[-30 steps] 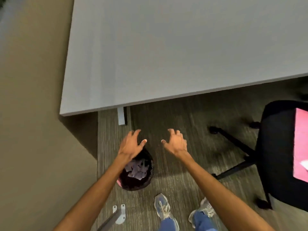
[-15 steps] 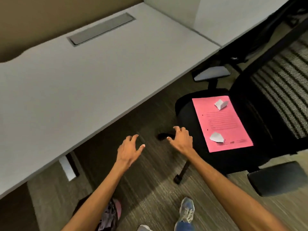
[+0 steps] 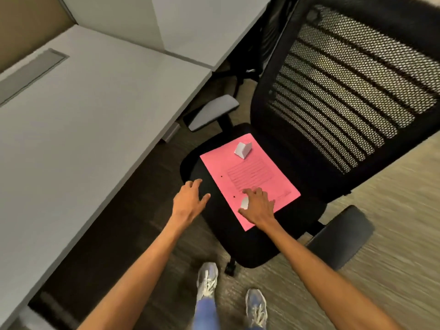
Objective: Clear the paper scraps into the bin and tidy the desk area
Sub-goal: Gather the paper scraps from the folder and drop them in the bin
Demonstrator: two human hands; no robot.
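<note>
Paper scrap (image 3: 244, 202) lies by the near corner of the pink sheet (image 3: 250, 173) on the chair seat (image 3: 238, 245), between thumb and forefinger of the right hand (image 3: 259, 207), fingers spread, not clamped. Left hand (image 3: 189, 202), relaxed and empty, is farther off.

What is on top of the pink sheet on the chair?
A folded white scrap sits at the far end of the pink sheet. A second white scrap lies nearer, mostly covered by the right hand.
</note>
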